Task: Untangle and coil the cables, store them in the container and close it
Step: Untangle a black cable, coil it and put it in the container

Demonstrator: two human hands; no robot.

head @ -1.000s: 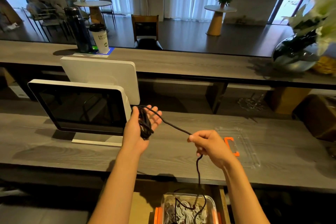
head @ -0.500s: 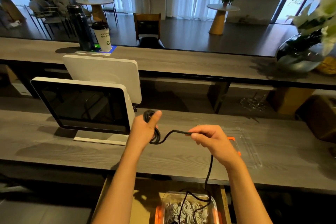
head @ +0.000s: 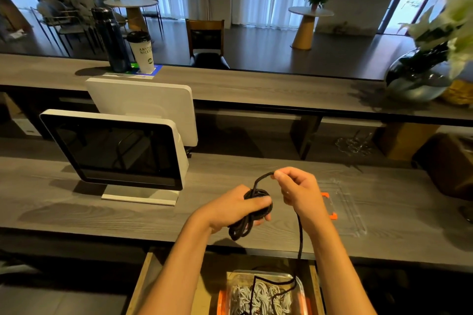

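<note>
**Black cable: further turn laid on, tail not yet wound**

Left hand (head: 236,208) clamped round a bundle of black cable (head: 253,215), thumb across the loops. Right hand (head: 298,190) pinching the running strand just above the bundle. Brought from well apart half a second ago to nearly touching; strand arched over. Judged: coiling under way, unfinished. Tail hanging past the counter edge (head: 153,227) into the container (head: 297,281) in the open drawer (head: 139,286).

Count: hands, two; black cable, one; pale cable mass (head: 266,296) in container, number untellable; container, one; clear lid (head: 344,208) with orange clips, one, lying on the counter just right of the hands.
</note>
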